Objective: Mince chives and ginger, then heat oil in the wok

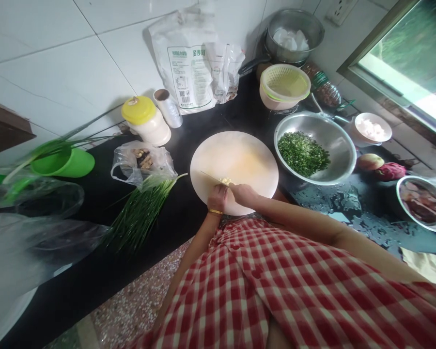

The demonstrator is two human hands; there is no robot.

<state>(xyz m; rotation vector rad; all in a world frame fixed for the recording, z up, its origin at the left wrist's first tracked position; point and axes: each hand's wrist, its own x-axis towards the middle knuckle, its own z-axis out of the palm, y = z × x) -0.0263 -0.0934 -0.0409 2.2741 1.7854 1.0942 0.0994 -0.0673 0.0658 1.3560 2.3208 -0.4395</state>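
A round, pale cutting board [252, 145] lies on the dark counter in front of me. My right hand [244, 195] is closed around the handle of a knife [212, 177], whose thin blade points to the left over the board's near side. Close against the blade is my left hand [217, 198], a yellow band at its wrist. Its fingers are curled down onto the board, and whatever they hold is hidden. Small pale-yellow chopped pieces [225, 181] lie just beyond the blade; their kind is unclear.
A steel bowl of chopped greens [302, 154] stands right of the board. Long green stalks [141, 213] and a plastic bag of brownish pieces [143, 162] lie to the left. Behind are a yellow-lidded jar [147, 121], flour-like bags [189, 68] and a colander [285, 87].
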